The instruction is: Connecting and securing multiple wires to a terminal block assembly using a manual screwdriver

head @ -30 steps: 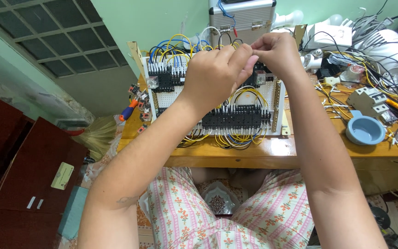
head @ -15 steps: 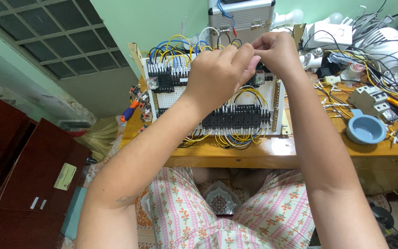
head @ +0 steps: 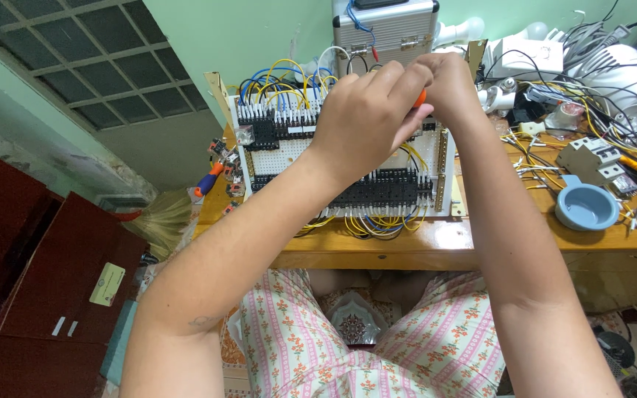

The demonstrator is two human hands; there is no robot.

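Observation:
A white perforated wiring panel stands tilted on the wooden desk, carrying rows of black terminal blocks and yellow and blue wires. Both my hands are raised together over its upper right part. My left hand is curled around an orange-handled tool, of which only a small orange bit shows. My right hand is closed next to it, touching the same tool; what its fingers pinch is hidden. The tool's tip and the panel part under the hands are covered.
A blue round dish and grey circuit breakers lie at the desk's right among tangled wires. A metal case stands behind the panel. An orange-and-blue screwdriver lies at the left edge. Dark red cabinets stand left.
Both hands stay together over the panel's top right with only slight shifts. The orange handle shows a little more between the fingers now.

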